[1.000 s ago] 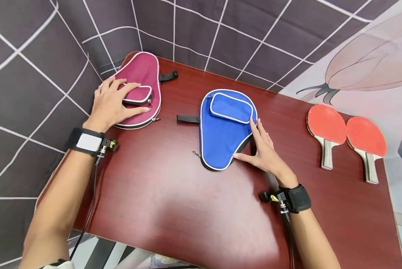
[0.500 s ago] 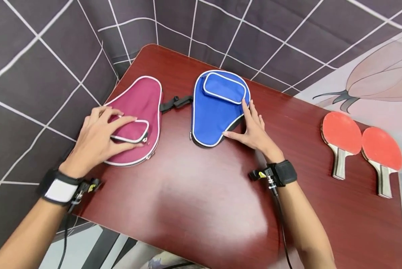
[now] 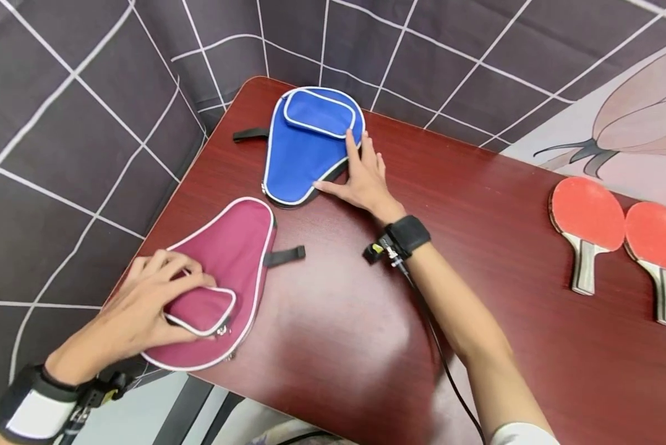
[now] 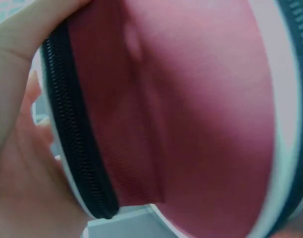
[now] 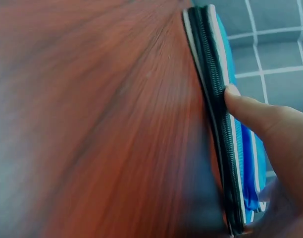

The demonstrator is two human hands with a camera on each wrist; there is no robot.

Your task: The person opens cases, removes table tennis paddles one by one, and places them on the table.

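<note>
My left hand grips the zipped pocket of a maroon table tennis paddle case, thumb on one side and fingers on the other. The case lies at the table's near left, its wide end by the front edge. In the left wrist view, the maroon fabric and a black zipper fill the frame. Farther back, a blue paddle case lies pocket end toward the wall. My right hand touches its right edge with extended fingers and thumb. The right wrist view shows the thumb against the blue case's zippered side.
Two red paddles with pale handles lie side by side at the right of the dark red table. Dark grid-patterned fabric borders the back and left. Cables run from both wrist cameras.
The maroon case has come toward me with my left hand, down to the near left. My right hand has moved the blue case left and back, toward the far corner.
</note>
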